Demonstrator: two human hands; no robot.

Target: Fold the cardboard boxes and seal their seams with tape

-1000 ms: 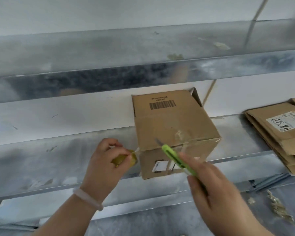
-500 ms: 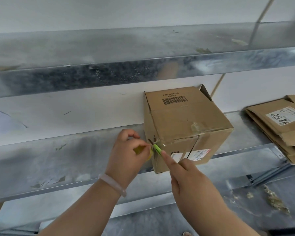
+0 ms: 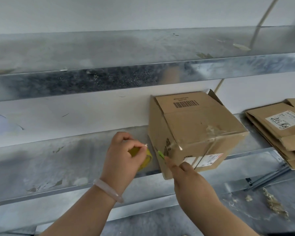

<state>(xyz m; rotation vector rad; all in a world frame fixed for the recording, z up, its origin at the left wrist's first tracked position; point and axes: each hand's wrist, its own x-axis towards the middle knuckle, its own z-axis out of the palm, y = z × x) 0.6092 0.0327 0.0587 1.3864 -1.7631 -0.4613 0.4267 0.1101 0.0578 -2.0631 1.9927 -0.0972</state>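
Observation:
A folded brown cardboard box (image 3: 194, 126) with a barcode on top stands on the metal shelf (image 3: 58, 160), clear tape across its top and front seam. My left hand (image 3: 124, 155) grips a yellow-green tape roll (image 3: 146, 158) just left of the box and pinches the loose tape end. My right hand (image 3: 186, 176) holds a green utility knife (image 3: 161, 154), its tip at the box's lower left corner. Most of the knife is hidden by my fingers.
A stack of flattened cardboard boxes (image 3: 279, 130) with a white label lies on the shelf at right. Another metal shelf (image 3: 126, 65) runs above. Scraps of torn tape and debris (image 3: 272, 203) lie on the lower surface at right. A white wall stands behind.
The view shifted left, so the box sits further right. The knife moved from the box's front to its left corner, and my left hand with the roll has drawn away from the box.

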